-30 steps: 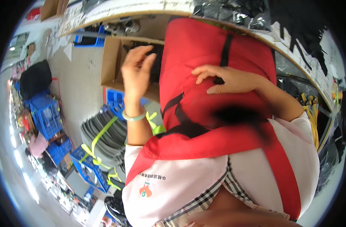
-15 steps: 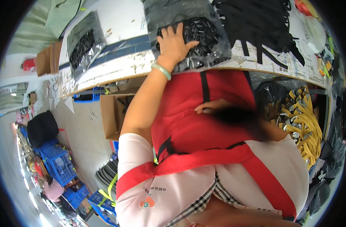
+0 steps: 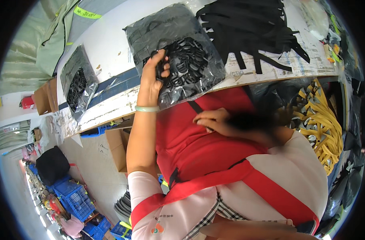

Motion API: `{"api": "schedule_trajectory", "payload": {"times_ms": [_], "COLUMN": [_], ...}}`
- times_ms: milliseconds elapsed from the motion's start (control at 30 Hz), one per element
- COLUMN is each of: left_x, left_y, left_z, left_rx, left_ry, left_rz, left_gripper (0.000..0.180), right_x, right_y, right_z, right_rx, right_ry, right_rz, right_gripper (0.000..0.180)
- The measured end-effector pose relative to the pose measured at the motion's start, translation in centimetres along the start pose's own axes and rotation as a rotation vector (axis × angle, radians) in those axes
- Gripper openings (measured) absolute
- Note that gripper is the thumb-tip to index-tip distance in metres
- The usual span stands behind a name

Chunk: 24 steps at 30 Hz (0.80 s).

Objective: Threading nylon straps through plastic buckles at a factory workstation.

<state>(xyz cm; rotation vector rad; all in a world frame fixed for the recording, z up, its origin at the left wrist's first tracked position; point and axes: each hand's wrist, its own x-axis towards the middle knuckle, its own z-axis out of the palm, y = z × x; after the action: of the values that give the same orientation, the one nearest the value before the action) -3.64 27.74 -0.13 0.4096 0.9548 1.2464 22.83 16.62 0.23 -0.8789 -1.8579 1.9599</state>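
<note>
Pinching a small black plastic buckle (image 3: pixel 159 69) between thumb and fingertips, your left hand (image 3: pixel 152 78) hovers over the clear bag of black buckles (image 3: pixel 186 68) on the white table (image 3: pixel 110 44), wrist with its pale green bangle (image 3: pixel 147 109) at the table's edge. That bag lies right under your fingers, touching them. Your right hand (image 3: pixel 214 120) rests against the red apron (image 3: pixel 190 144), fingers loosely curled; you can't tell whether they hold anything. Beyond the bag, black straps (image 3: pixel 250 28) sprawl; a second bag of black parts (image 3: pixel 76 86) sits well to the left, yellow straps (image 3: pixel 320 124) hang right.
</note>
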Motion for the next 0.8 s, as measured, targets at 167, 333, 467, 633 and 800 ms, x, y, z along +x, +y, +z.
{"api": "schedule_trajectory", "payload": {"times_ms": [167,333,467,633,800], "left_x": [0.2,0.4,-0.2,-1.2,-3.6], "left_y": [-0.4,-0.6,-0.2,-0.5,-1.8], "left_z": [1.0,-0.4,0.3,0.0,3.0], "left_rx": [-0.285,-0.284,-0.43,-0.561,-0.369], "left_ry": [0.1,-0.065,-0.144,-0.186,-0.083], "left_rz": [-0.081,-0.068,-0.083,-0.025,0.193], "left_gripper": [0.028,0.021,0.019,0.019,0.02], "right_x": [0.0,0.1,0.6,4.6,9.0], "right_y": [1.2,2.9,2.8,-3.4,-5.1], "right_z": [0.6,-0.5,-0.4,-0.4,-1.1], "right_rx": [-0.204,-0.312,-0.322,-0.044,0.307], "right_ry": [-0.117,-0.283,-0.183,0.263,0.232], "right_rz": [0.126,-0.093,-0.106,-0.113,0.135], "right_gripper": [0.042,0.038,0.028,0.021,0.027]}}
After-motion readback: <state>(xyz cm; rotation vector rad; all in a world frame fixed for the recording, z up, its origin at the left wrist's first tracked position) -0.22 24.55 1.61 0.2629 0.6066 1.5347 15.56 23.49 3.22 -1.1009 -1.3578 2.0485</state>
